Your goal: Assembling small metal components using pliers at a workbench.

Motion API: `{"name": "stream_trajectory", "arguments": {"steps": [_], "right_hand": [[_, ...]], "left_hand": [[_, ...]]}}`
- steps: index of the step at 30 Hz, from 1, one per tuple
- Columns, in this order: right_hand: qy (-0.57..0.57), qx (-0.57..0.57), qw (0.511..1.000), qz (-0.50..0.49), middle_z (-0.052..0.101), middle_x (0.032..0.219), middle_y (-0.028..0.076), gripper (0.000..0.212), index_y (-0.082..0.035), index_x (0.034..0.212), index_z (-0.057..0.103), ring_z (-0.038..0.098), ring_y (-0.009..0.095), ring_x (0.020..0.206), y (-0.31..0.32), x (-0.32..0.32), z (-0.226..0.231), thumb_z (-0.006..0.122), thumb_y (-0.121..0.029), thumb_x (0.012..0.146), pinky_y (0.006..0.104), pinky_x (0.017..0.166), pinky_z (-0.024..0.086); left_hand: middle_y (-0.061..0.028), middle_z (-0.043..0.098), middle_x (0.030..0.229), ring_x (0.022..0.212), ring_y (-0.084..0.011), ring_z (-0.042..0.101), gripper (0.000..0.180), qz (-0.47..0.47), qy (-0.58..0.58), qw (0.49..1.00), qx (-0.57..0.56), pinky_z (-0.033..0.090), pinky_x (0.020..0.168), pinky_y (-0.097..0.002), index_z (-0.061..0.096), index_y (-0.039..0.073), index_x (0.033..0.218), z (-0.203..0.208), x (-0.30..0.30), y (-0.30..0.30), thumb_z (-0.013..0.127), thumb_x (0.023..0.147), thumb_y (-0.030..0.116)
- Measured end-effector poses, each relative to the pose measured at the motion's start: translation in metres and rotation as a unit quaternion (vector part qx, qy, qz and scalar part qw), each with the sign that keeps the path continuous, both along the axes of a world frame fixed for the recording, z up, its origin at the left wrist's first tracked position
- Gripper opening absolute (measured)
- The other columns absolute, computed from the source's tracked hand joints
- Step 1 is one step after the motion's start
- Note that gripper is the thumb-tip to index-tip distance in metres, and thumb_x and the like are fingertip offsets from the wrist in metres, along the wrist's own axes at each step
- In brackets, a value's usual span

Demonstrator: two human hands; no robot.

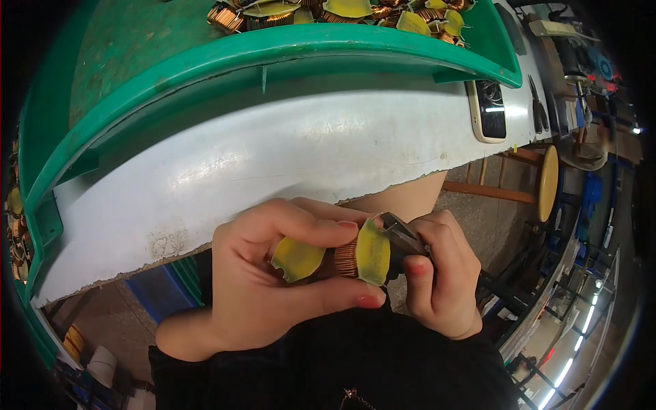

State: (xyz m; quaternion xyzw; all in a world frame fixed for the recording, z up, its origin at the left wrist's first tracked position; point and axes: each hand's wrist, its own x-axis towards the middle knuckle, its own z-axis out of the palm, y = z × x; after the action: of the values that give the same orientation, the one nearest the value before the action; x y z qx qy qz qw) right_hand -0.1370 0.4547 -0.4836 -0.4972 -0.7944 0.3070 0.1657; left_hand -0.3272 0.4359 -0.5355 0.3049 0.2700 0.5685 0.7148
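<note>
A copper-wound coil [346, 258] with a yellow-green end plate [373, 254] is pinched between the thumb and fingers of my left hand [249, 283]. Deeper in the same palm sits a second yellow-green plate [298, 258]; whether it belongs to another coil is partly hidden by my fingers. My right hand [447, 273] is closed around a small pair of metal pliers [403, 234]. Their jaw tips meet the upper right edge of the end plate, and the handles are hidden inside my fist. Both hands are in front of my body, just off the table's near edge.
Beyond my hands lies the white table [273, 147] with a chipped near edge. A green tray [307, 39] on it holds several copper coils [417, 20]. More coils [18, 236] show at far left. A phone [488, 116] lies right, near a dark slim tool [537, 106]; a wooden stool [547, 183] stands beyond.
</note>
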Motion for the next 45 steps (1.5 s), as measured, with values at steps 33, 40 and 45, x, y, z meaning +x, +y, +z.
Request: {"name": "stream_trajectory", "arguments": {"steps": [33, 40, 45], "right_hand": [[-0.090, 0.130, 0.987, 0.021, 0.047, 0.073, 0.010, 0.019, 0.001, 0.089, 0.054, 0.042, 0.022, 0.058, 0.007, 0.014, -0.021, 0.055, -0.018, 0.087, 0.0286, 0.054, 0.039], [0.184, -0.029, 0.979, -0.080, 0.048, 0.075, 0.011, 0.021, 0.001, 0.091, 0.054, 0.042, 0.022, 0.062, 0.004, 0.014, -0.016, 0.052, -0.019, 0.090, 0.0287, 0.060, 0.040], [0.127, -0.019, 0.991, -0.048, 0.050, 0.078, 0.011, 0.021, 0.002, 0.093, 0.054, 0.044, 0.023, 0.066, 0.007, 0.019, -0.017, 0.051, -0.019, 0.090, 0.0292, 0.064, 0.041]], "left_hand": [[-0.0158, 0.058, 0.105, 0.082, -0.0293, 0.064, 0.063, 0.087, 0.060, 0.992, -0.072, 0.057, 0.067, -0.0327, 0.044, 0.003, 0.110, 0.013, 0.026, 0.009, 0.071, 0.058, -0.019], [-0.0174, 0.058, 0.106, 0.085, -0.0287, 0.064, 0.057, 0.062, 0.064, 0.996, 0.008, 0.057, 0.064, -0.0311, 0.045, 0.004, 0.110, 0.009, 0.021, 0.008, 0.072, 0.062, -0.012], [-0.0197, 0.058, 0.106, 0.084, -0.0297, 0.065, 0.050, 0.007, -0.050, 0.987, -0.150, 0.057, 0.061, -0.0304, 0.047, 0.006, 0.108, 0.023, 0.016, 0.005, 0.073, 0.067, -0.002]]}}
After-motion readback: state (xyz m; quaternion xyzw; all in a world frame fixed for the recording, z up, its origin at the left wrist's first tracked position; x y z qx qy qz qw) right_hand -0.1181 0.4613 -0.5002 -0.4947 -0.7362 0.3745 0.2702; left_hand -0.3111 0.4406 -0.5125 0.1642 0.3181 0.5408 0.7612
